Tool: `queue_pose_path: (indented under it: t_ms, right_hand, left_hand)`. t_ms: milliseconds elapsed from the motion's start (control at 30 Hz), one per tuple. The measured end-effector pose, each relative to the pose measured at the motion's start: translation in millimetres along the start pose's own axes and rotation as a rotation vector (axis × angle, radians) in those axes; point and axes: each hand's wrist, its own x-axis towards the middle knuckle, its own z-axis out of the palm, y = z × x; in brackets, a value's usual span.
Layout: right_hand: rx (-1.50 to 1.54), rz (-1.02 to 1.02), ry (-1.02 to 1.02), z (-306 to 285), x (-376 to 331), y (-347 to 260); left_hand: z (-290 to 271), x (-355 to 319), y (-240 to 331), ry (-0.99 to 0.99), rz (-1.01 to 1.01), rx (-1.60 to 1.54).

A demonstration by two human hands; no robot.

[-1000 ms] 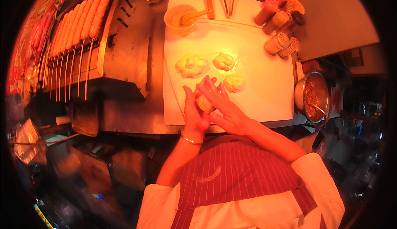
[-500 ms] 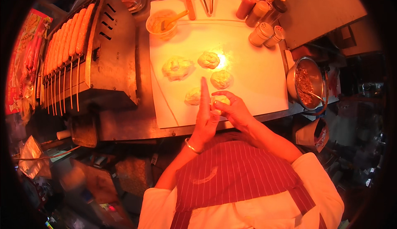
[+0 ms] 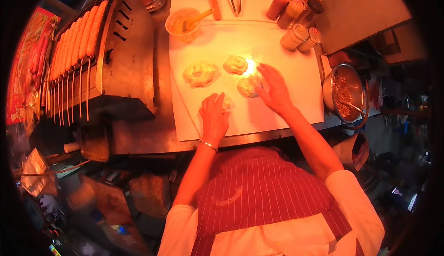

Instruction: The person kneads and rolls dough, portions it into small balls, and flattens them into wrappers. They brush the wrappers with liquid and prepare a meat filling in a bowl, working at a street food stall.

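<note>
Lumpy pale dough pieces lie on the white board (image 3: 273,112). A wide, flattened dough piece (image 3: 200,74) is at the left, a rounder dough piece (image 3: 236,64) sits to its right, and another dough piece (image 3: 248,87) lies just below that. My left hand (image 3: 214,113) curves over the dough piece nearest me (image 3: 226,103), fingers and thumb around its left side and covering part of it. My right hand (image 3: 276,89) is open, fingers apart, its fingertips beside the right edge of the middle dough piece. Nothing shows in it.
A grill (image 3: 125,48) with several skewered sausages (image 3: 83,34) stands left. A tub (image 3: 182,27) with a spatula is at the board's far left corner. Sauce bottles (image 3: 292,12) and shakers (image 3: 294,37) stand far right. A metal bowl of filling (image 3: 342,94) is right of the board.
My hands were together at the near edge around a dough piece. They have parted: the left went left onto a dough piece, the right moved up and right, opening.
</note>
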Motion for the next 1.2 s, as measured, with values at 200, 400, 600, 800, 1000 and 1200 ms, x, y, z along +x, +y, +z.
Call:
queue_pose_path:
  t_ms: [200,400,600,800,1000,1200]
  right_hand:
    - [0.372,0.005,-0.092,19.4,-2.2,-57.2]
    - [1.440,0.565,-0.276,52.0,-14.0,-79.3]
    - [0.747,0.141,-0.258,23.3,-23.0,-110.6]
    - [0.547,0.079,-0.157,4.8,-23.6,-90.5]
    - [-0.102,0.020,-0.043,24.7,-12.4,-29.5]
    - [-0.165,0.084,-0.198,40.9,13.9,-24.1]
  left_hand:
    - [-13.7,13.2,-6.6,-0.162,-0.417,-0.889]
    - [-30.3,4.1,20.7,-0.083,-0.104,-1.298]
    - [-30.3,0.0,42.7,0.114,-0.678,-1.772]
    - [-12.2,-1.2,2.3,0.077,-0.783,-1.779]
    - [-13.9,7.3,0.7,0.048,-0.617,-1.423]
    - [6.1,15.8,-4.5,0.038,-0.220,-0.763]
